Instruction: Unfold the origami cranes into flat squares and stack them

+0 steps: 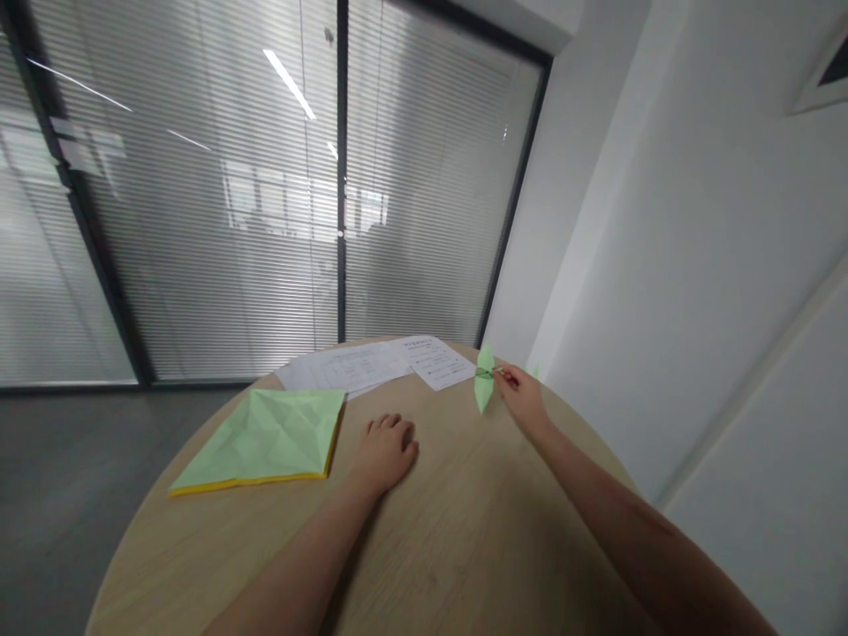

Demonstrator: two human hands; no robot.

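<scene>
My left hand rests on the wooden table with its fingers loosely bent and nothing seen in them. To its left lies a creased light green sheet of paper with a yellow edge showing along its near and right sides. Farther off to the right, my right hand is closed in a pinch at the side of a pointed, leaf-shaped green paper piece. A thin dark line or loop crosses that piece near the fingertips; its kind is too small to make out. A green tip shows behind the hand.
Several white printed sheets overlap at the table's far edge. The round wooden table fills the lower view. A glass partition with blinds stands beyond it, and a white wall rises close on the right.
</scene>
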